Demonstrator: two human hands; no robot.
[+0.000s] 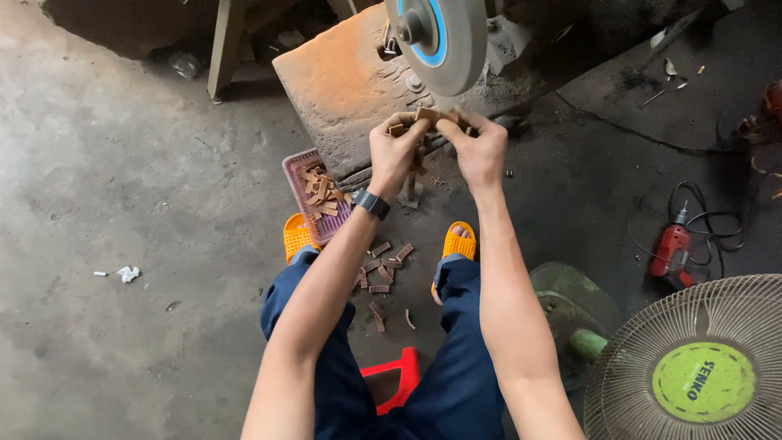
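Both hands pinch small brown wooden pieces (425, 116) just under the round grey grinding wheel with blue hub (438, 39): left hand (394, 152) fingers closed on one end, right hand (477, 149) on the other. Pink plastic basket of similar pieces (316, 194) sits by the left foot; more lie scattered on the concrete floor (122, 179).

Both arms are stretched forward and a little inward, so the two hands meet in front of the body. The left hand (395, 151) is raised with its fingers curled closed, and a dark watch sits on the left wrist. The right hand (479, 147) is just beside it, almost touching, its fingers also bent closed in a pinch, with the forearm bare.
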